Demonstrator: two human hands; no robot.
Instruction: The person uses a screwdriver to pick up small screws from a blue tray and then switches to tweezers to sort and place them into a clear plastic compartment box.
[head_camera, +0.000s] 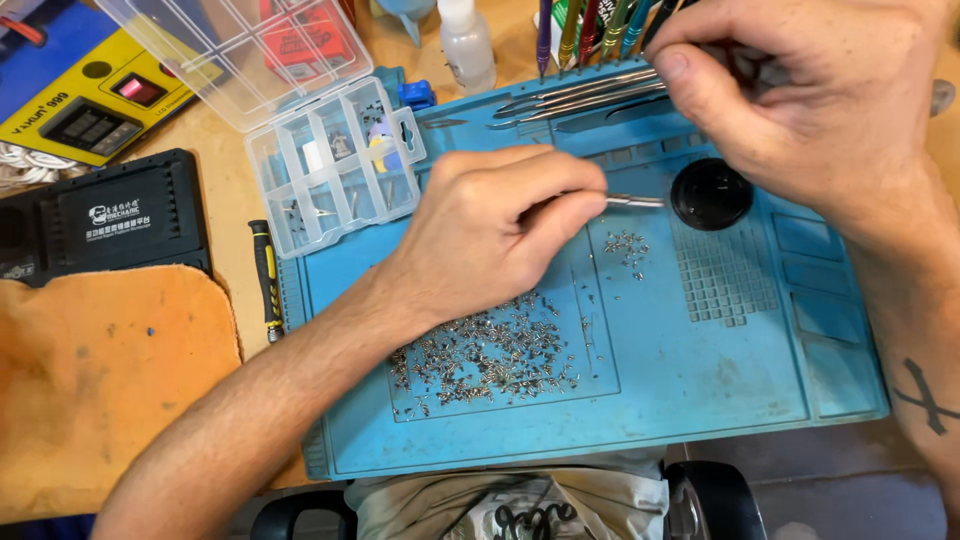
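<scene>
The left hand (490, 225) pinches a thin metal tweezer (632, 201) between thumb and fingers, its tip pointing toward 3 o'clock above a blue work mat (700, 380). A large heap of tiny screws (490, 355) lies at 6 o'clock from that hand; a smaller cluster (628, 248) sits just below the tweezer tip. The right hand (810, 95), at 1 o'clock, curls closed around something I cannot make out, beside a black round dish (710, 193). A clear compartment box (335, 165) stands open at 10 o'clock.

head view, close, looking down at mat (700, 380)
</scene>
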